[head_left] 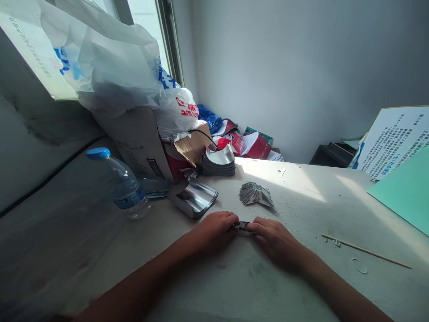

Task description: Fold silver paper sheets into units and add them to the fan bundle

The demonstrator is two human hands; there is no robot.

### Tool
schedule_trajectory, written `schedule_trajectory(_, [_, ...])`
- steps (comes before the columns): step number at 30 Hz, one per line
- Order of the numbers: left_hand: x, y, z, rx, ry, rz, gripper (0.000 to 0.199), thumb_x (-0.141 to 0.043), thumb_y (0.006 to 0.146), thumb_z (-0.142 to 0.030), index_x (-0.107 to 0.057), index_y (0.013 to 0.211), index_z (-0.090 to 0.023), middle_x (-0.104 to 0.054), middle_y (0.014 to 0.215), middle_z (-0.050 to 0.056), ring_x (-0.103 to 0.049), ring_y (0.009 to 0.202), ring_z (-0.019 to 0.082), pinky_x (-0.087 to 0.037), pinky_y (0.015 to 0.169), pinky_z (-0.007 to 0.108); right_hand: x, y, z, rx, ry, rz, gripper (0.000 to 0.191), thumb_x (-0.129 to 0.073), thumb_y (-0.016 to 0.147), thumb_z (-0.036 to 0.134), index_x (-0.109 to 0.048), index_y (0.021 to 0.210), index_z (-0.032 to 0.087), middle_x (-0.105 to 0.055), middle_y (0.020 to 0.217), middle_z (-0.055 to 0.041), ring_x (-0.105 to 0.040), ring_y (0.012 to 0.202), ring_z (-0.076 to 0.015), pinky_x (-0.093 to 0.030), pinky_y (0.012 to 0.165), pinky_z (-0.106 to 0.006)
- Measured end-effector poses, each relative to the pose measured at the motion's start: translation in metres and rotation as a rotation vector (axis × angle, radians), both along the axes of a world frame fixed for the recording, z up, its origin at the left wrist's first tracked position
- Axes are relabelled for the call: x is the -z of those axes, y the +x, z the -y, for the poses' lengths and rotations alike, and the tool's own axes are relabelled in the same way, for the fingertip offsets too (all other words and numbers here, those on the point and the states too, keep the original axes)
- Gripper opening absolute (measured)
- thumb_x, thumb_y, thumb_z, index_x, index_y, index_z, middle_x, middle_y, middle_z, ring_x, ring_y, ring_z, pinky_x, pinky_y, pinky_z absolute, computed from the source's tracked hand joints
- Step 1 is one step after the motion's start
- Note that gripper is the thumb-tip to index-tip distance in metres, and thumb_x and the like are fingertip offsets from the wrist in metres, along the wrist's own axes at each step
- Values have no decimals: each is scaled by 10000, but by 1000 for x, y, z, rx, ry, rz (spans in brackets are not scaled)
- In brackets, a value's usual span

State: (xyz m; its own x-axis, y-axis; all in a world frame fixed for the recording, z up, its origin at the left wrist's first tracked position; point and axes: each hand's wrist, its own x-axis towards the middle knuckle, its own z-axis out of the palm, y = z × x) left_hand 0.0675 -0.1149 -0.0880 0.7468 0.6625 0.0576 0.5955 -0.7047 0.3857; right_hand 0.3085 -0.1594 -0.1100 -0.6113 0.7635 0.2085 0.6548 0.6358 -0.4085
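Observation:
A small dark metallic piece [242, 226] spans the gap between my two hands, low over the white table [214, 286]. My left hand [219, 227] grips its left end with bent fingers, and a ring shows on one finger. At the right end, my right hand [273, 237] pinches the same piece between thumb and fingers. Just beyond the hands lies a fanned bundle of thin silvery pieces [256, 195]. Curved shiny sheets [195, 197] are stacked to the left of that bundle. Behind them stands another stack of curved sheets [218, 162].
A water bottle [129, 190] with a blue cap stands at the left, beside a cardboard box [134, 143] under plastic bags [117, 67]. On the right lie a thin wooden stick [367, 252] and a rubber band [359, 266]. A green sheet [405, 190] covers the right edge.

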Motion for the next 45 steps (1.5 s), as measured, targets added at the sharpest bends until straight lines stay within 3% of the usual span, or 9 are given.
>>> schedule_trajectory(6, [0,1,-1,-2,-36,-4,50,-532,925,-220,-570,914,-189,-646,915,27,-602,844,172,-381,699,262,0,-1,0,-2,46,96,413,-440,1006,159,-541,1351,362,-604,1021,-41,-541,811,-180,-367,686,-289])
schedule_trajectory(11, [0,0,3,-66,-72,34,214,-538,929,-263,-464,1121,-206,-645,915,22,-597,804,180,-375,667,252,-3,-1,0,25,-34,88,461,-456,970,126,-515,1372,343,-604,1035,-41,-554,839,-185,-385,708,-295])
schedule_trajectory(18, [-5,0,7,-33,-85,85,177,-491,904,-195,-437,1070,-225,-629,894,4,-579,776,162,-379,676,243,-4,2,1,116,-218,-161,312,-498,939,161,-476,1232,266,-632,988,-18,-576,852,-188,-433,769,-326])
schedule_trajectory(22, [-7,0,5,7,-132,77,159,-518,904,-195,-486,1057,-227,-648,956,9,-584,820,158,-391,705,237,2,3,-1,170,-285,-256,385,-526,911,173,-407,1266,264,-620,1013,-26,-569,821,-181,-441,745,-324])
schedule_trajectory(26, [-8,0,3,48,-153,101,153,-515,924,-196,-527,1074,-224,-658,1022,18,-598,890,159,-403,748,234,7,3,-4,178,-321,-322,401,-534,886,160,-404,1252,257,-607,1008,-21,-541,768,-161,-437,715,-309])
schedule_trajectory(35, [-10,1,3,59,-148,84,88,-497,889,-148,-544,936,-207,-639,962,9,-574,837,144,-391,715,220,3,2,-3,200,-333,-308,248,-550,875,171,-464,1099,236,-592,933,-11,-527,773,-169,-406,695,-300])
schedule_trajectory(41, [-12,1,6,-93,-219,43,187,-535,870,-198,-504,1053,-226,-637,930,-7,-568,793,152,-369,659,233,1,2,-4,196,-322,-273,217,-567,875,180,-505,1077,231,-613,940,-12,-538,797,-176,-402,715,-301])
schedule_trajectory(45, [-11,-1,5,-86,-257,85,316,-523,887,-224,-474,1199,-242,-640,962,-3,-574,819,158,-386,680,240,0,2,-4,173,-294,-281,78,-559,878,166,-558,942,210,-615,893,-5,-532,793,-168,-394,712,-289])
